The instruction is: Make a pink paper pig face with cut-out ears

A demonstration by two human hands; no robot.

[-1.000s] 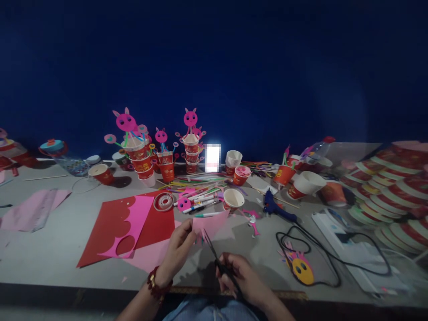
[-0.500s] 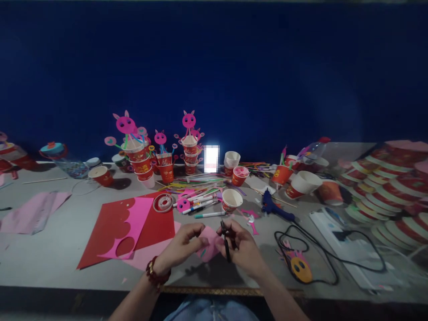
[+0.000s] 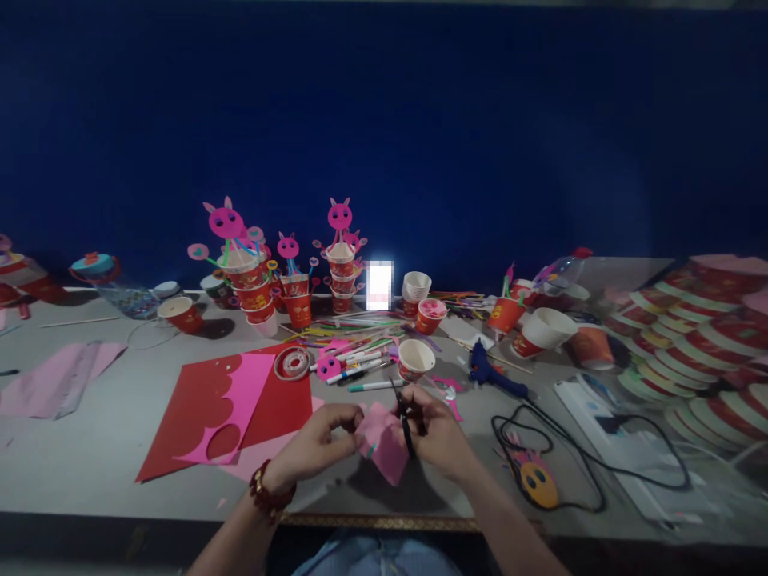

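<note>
The bench [image 3: 102, 464] is grey, the wall [image 3: 384, 120] beyond its back edge deep blue. Near the front edge, the small paper [image 3: 387, 456] is pink with a green mark, the scissors [image 3: 406, 428] black. The big sheet [image 3: 195, 392] is plain red; the round face [image 3: 538, 485], yellow with dark eyes.

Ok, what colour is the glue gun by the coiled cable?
Dark blue; the head view shows it best.
</note>
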